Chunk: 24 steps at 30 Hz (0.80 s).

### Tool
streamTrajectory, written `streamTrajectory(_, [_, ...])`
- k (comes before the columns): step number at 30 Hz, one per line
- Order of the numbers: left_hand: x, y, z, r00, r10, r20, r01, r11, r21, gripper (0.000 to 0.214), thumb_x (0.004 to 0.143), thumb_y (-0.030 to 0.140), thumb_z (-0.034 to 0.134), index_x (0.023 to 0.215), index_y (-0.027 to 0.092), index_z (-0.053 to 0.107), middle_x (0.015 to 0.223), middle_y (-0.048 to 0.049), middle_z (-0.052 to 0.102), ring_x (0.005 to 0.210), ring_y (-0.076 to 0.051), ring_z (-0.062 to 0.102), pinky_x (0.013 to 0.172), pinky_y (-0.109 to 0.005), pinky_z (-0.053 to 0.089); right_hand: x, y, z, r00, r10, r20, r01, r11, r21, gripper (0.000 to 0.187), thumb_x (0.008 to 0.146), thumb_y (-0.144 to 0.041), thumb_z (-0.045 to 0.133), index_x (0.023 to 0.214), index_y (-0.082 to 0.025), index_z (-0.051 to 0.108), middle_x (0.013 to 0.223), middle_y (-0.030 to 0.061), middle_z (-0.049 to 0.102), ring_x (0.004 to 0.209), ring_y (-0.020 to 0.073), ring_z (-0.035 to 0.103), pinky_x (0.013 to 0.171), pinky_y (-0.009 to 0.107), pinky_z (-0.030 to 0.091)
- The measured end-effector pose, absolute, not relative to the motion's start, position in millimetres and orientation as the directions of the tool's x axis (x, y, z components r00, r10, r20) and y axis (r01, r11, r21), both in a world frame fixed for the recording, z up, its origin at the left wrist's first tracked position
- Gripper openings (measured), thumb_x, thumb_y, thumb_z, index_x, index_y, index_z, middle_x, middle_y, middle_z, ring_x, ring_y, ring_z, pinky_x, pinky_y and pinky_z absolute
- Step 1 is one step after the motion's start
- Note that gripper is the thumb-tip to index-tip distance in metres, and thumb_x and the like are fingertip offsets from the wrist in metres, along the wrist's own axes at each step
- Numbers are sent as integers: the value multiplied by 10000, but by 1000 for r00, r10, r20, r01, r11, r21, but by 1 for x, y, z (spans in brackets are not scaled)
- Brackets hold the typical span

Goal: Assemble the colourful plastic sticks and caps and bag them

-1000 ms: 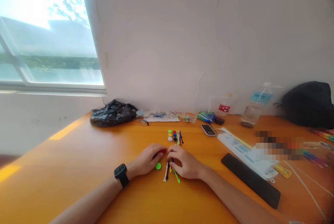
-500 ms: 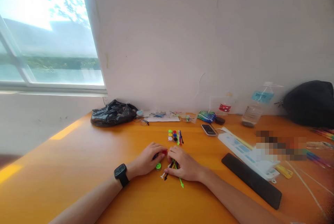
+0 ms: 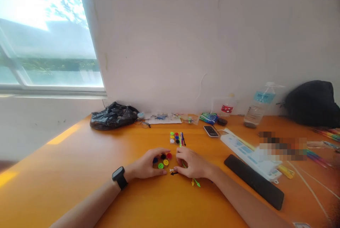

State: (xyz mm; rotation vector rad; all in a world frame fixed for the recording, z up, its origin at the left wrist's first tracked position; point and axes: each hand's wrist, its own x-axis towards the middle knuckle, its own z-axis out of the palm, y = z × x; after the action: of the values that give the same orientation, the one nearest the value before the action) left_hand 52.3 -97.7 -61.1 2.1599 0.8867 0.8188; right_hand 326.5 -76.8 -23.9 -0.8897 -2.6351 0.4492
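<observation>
My left hand (image 3: 145, 164) curves open around a group of small round coloured discs on the table, thumb and fingers apart. Among them are a green disc (image 3: 160, 166), a yellow disc (image 3: 166, 162), a red disc (image 3: 169, 156), a black disc (image 3: 163, 157) and a partly hidden blue disc (image 3: 155, 160). My right hand (image 3: 190, 162) is closed over several thin plastic arrows. A white tip (image 3: 171, 170) and a black arrowhead (image 3: 174, 173) stick out on its left, a yellow arrowhead (image 3: 192, 182) and a green arrowhead (image 3: 197, 183) below. The palm hides their middles.
Beyond my hands lie two columns of discs (image 3: 172, 137) beside several plastic arrows (image 3: 182, 138). To the right are a white power strip (image 3: 239, 146), a black slab (image 3: 253, 182) and a small device (image 3: 211, 131). A black bag (image 3: 114, 116) and a bottle (image 3: 256, 111) stand by the wall.
My left fingers have opened, and more discs now show beside them. My right hand has shifted slightly right with the arrows, whose ends have spread and turned. The view has moved a little.
</observation>
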Motion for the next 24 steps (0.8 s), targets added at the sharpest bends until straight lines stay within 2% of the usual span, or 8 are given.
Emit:
streamTrajectory(2, [56,-96,-65,542,792,282,375,-528,762,591,889,433,770,1427,257,599,1252,-84,713,997,-207,657,918,-341,558,326,-78,-21,-749,620,233,513,765,-389,260,901,-358,729,779,-207,555,920,41,621,884,210,584,765,323,466])
streamTrajectory(5, [61,-96,-63,514,812,277,379,-505,775,504,928,399,724,1398,239,633,1222,-87,732,988,-214,667,898,-333,561,323,-80,-20,-721,632,284,490,754,-437,175,911,-353,725,958,-223,617,1011,53,663,956,231,614,837,350,497])
streamTrajectory(8, [62,-99,-57,540,791,287,336,-515,788,442,967,323,663,1399,239,633,1234,-76,735,1012,-210,679,922,-322,555,320,-81,-22,-707,626,330,441,754,-487,312,908,-383,748,1160,-238,634,1208,82,664,1121,256,617,978,388,500])
streamTrajectory(11, [61,-98,-56,573,759,310,308,-550,776,483,955,222,636,1436,257,600,1299,-66,712,1080,-208,677,973,-320,544,320,-79,-27,-734,599,321,404,765,-502,408,902,-432,768,1244,-249,643,1335,97,639,1253,279,582,1090,417,461])
streamTrajectory(15, [58,-92,-64,503,783,366,406,-588,700,474,935,184,623,1403,261,620,1313,-81,688,1129,-227,655,1030,-362,524,321,-76,-29,-721,631,286,454,742,-493,243,941,-395,718,1122,-241,668,1139,71,703,1067,252,640,968,385,511])
streamTrajectory(17, [55,-91,-65,457,792,404,475,-602,642,432,934,220,646,1364,258,640,1287,-94,678,1142,-244,634,1039,-386,515,321,-75,-28,-700,654,287,496,734,-464,170,937,-346,706,1053,-231,661,1054,63,700,983,242,637,893,366,517])
streamTrajectory(20, [50,-92,-59,469,783,409,530,-620,579,468,914,293,706,1373,253,622,1265,-108,653,1121,-259,616,984,-380,535,323,-74,-22,-683,658,318,531,746,-402,51,939,-237,646,988,-222,640,1016,63,682,966,239,616,880,364,503])
streamTrajectory(24, [48,-93,-54,506,770,389,533,-634,560,439,948,269,656,1384,238,609,1186,-95,656,1025,-225,629,920,-337,534,326,-75,-15,-691,636,343,509,765,-395,63,916,-156,606,915,-219,603,966,50,647,945,224,594,873,351,494])
